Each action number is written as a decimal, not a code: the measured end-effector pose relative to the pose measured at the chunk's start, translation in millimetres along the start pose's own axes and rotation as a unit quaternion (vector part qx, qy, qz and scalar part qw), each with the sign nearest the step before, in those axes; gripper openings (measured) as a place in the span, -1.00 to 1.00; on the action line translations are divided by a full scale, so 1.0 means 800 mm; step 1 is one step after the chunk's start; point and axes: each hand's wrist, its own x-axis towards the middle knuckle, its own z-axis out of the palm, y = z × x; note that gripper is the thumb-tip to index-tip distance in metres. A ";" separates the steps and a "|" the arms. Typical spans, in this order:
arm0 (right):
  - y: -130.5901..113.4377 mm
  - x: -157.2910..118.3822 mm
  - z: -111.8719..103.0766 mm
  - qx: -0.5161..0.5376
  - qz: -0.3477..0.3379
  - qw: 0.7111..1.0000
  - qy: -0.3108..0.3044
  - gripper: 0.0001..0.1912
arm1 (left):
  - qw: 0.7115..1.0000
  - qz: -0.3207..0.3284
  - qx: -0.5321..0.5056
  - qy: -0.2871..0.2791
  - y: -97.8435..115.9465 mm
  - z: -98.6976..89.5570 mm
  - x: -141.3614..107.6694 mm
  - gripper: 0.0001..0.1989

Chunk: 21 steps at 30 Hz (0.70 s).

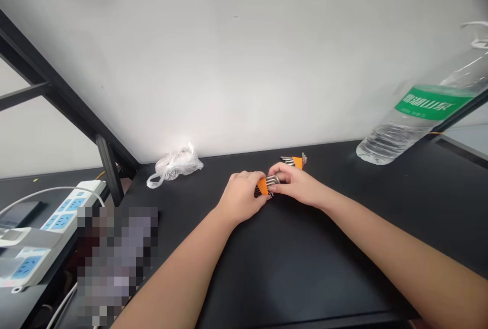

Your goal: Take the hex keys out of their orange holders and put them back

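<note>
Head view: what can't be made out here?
All in head view:
Held hex key set: partly hidden by left hand.
Right hand: any pinch too small to confirm.
Rear hex key set: any size marks too small.
Bottle: neck cut by the right edge.
Pixelated patch: contents masked.

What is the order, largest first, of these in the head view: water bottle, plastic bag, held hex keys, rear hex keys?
1. Water bottle
2. Plastic bag
Last, unranked: held hex keys and rear hex keys; fingers partly hide the held ones.
</note>
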 end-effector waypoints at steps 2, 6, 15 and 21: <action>0.001 0.001 -0.001 -0.003 0.001 1.000 0.010 -0.70 | 1.000 -0.005 0.007 0.001 0.000 0.000 0.000 -0.59; 0.002 0.001 -0.005 0.007 0.004 1.000 0.029 -0.71 | 1.000 -0.011 0.010 0.008 -0.001 -0.001 0.001 -0.60; -0.006 -0.005 -0.014 -0.003 0.010 1.000 -0.012 -0.70 | 1.000 -0.015 0.006 0.008 -0.001 -0.001 -0.001 -0.58; -0.002 -0.005 -0.015 -0.040 0.005 0.999 -0.013 -0.70 | 1.000 -0.008 0.008 0.006 -0.003 0.001 0.000 -0.59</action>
